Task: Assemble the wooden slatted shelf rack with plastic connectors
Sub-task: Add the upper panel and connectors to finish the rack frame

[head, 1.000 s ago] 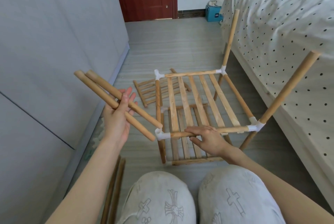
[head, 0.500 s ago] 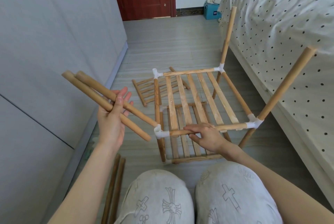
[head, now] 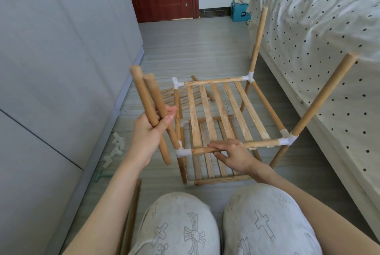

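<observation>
- The rack point(head: 222, 114) stands on the floor point(head: 195, 49) between the person's knees and the bed point(head: 318, 18); pale wooden slats run across an upper tier, framed by round rails joined with white plastic corner connectors point(head: 286, 140); two uprights rise from the right-side corners, slanting outward in this wide view
- A lower slatted tier shows beneath, partly hidden by the upper slats
- The right hand point(head: 232, 152) curls over the near front rail point(head: 236, 146), gripping it
- The left hand point(head: 150, 131) grips two dowels point(head: 150, 100) held nearly upright beside the near left corner; whether one lower end touches that connector cannot be told
- Loose white connectors point(head: 115, 149) lie by the wall; another slat panel point(head: 170, 98) lies behind, mostly hidden
</observation>
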`<state>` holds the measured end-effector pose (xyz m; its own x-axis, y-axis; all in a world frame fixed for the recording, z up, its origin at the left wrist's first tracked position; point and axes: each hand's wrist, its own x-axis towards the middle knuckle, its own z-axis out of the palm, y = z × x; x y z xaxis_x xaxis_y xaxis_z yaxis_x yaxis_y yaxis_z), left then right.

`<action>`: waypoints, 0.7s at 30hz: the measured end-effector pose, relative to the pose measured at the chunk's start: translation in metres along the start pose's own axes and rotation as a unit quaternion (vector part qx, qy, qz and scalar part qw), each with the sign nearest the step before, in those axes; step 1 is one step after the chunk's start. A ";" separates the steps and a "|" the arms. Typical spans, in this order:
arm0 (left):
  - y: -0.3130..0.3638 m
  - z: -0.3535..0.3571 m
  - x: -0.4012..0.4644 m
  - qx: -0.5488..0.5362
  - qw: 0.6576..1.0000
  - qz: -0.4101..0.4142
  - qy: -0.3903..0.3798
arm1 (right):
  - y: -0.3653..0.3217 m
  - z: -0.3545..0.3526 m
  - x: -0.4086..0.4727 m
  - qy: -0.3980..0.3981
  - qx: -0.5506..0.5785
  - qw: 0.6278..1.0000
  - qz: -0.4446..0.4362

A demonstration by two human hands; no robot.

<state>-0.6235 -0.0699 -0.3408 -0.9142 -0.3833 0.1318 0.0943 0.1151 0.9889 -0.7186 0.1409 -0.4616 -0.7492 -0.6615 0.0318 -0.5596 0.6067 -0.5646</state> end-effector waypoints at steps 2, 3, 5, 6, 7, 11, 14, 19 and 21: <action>-0.001 0.001 0.001 0.031 0.999 0.001 -0.033 | 0.001 0.002 -0.001 -0.006 -0.012 1.000 0.006; -0.001 0.001 0.002 0.034 0.999 0.003 -0.033 | 0.002 0.003 -0.002 -0.010 -0.018 1.000 0.010; -0.003 -0.001 0.003 0.043 0.999 0.012 -0.014 | 0.003 0.005 -0.003 -0.014 -0.024 1.000 0.009; -0.006 0.000 0.003 0.059 0.998 0.021 0.000 | 0.004 0.005 -0.003 -0.014 -0.025 1.000 0.005; -0.009 0.002 0.002 0.079 0.996 0.032 0.016 | 0.003 0.005 -0.003 -0.014 -0.026 1.000 0.002; -0.018 0.020 -0.003 0.125 0.988 0.061 0.065 | 0.005 0.005 -0.003 -0.016 -0.034 0.999 -0.006; -0.018 0.015 0.003 0.111 0.992 0.052 0.019 | 0.005 0.002 -0.002 -0.017 -0.027 0.999 -0.010; -0.009 0.002 0.007 0.091 0.994 0.045 -0.035 | 0.005 0.002 -0.002 -0.001 -0.026 0.999 -0.033; -0.009 0.007 0.002 0.080 0.995 0.035 -0.054 | 0.005 0.004 -0.009 0.051 -0.037 0.996 -0.059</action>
<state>-0.6290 -0.0650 -0.3498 -0.9457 -0.2692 0.1822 0.1021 0.2860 0.9528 -0.7137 0.1481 -0.4680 -0.7069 -0.6843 0.1791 -0.6670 0.5608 -0.4905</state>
